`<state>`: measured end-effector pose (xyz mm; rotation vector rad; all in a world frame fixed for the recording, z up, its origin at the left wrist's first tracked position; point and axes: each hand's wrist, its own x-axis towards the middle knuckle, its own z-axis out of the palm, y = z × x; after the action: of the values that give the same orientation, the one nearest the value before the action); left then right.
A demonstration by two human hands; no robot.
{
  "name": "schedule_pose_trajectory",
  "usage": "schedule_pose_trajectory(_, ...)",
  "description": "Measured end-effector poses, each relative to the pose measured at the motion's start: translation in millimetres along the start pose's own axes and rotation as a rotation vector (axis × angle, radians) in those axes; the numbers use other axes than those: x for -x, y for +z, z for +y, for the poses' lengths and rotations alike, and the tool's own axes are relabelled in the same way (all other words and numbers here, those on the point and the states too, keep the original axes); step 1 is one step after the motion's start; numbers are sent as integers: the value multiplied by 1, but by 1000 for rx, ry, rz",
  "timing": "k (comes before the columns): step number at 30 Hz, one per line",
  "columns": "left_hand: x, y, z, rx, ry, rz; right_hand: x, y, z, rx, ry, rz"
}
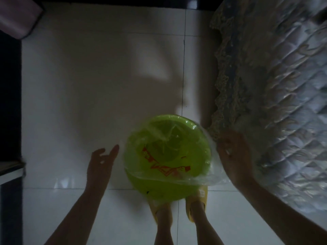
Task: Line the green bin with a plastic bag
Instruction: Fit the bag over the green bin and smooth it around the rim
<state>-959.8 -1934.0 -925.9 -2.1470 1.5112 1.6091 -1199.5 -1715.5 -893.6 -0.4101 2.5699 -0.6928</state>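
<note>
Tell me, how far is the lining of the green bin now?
Done: the clear plastic bag already sits inside the green bin. In hand: the right hand holds the bag's edge at the rim; the left hand is open beside it. Left: the near rim looks uncovered.

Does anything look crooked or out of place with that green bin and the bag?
Yes. The clear plastic bag with red print sits lopsided in the round green plastic bin: it bunches out past the rim beside the right hand, while the near rim looks bare. The left hand is open, apart from it.
</note>
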Motion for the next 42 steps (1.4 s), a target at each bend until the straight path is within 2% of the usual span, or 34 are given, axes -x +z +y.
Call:
schedule_pose_trajectory(1, 8, 0, 1, 42, -101, 7, 20, -4, 0, 61, -47, 11)
schedule_pose_trajectory(2, 15, 2, 2, 81, -200, -30, 40, -6, 1, 55, 19, 19)
schedule_pose_trajectory(3, 20, 5, 3, 113, -285, -82, 57, -6, 5, 11, 179, 39)
schedule_pose_trajectory(5, 27, 9, 3, 160, -362, -136, 82, 0, 10, -94, 624, 90)
schedule_pose_trajectory(7, 32, 12, 2, 228, -372, -131, 96, 7, 5, -339, 969, 49)
schedule_pose_trajectory(9, 36, 14, 0, 311, -389, -153, 101, 15, -7, -735, 1124, -42)
schedule_pose_trajectory(10, 38, 16, -1, 353, -410, -183, 101, 20, -13, -879, 1143, -96)
schedule_pose_trajectory(12, 41, 18, -4, 435, -451, -247, 101, 31, -21, -982, 1119, -172)
schedule_pose_trajectory(16, 42, 16, -15, 641, -469, -343, 110, 44, -12, -1057, 1114, -128)
schedule_pose_trajectory(19, 47, 12, -27, 731, -454, -407, 122, 45, 1, -963, 1112, -140)
schedule_pose_trajectory(22, 51, 10, -36, 754, -473, -356, 135, 47, 14, -847, 1099, -138)
schedule_pose_trajectory(26, 59, 5, -52, 677, -517, -328, 151, 54, 22, -751, 1082, -117)
schedule_pose_trajectory(28, 62, 7, -61, 557, -478, -295, 157, 60, 23, -664, 1056, -126)
schedule_pose_trajectory(30, 64, 13, -70, 364, -359, -223, 159, 66, 26, -641, 1051, -132)
schedule_pose_trajectory(33, 64, 20, -84, 130, -134, -118, 156, 77, 32, -790, 1097, -192)
schedule_pose_trajectory(36, 63, 16, -101, -4, -73, -51, 154, 87, 39, -715, 1079, -132)
schedule_pose_trajectory(40, 62, 9, -117, 212, -225, -157, 154, 97, 51, -755, 1069, -135)
schedule_pose_trajectory(42, 60, 10, -120, 294, -244, -193, 153, 102, 56, -769, 1049, -160)
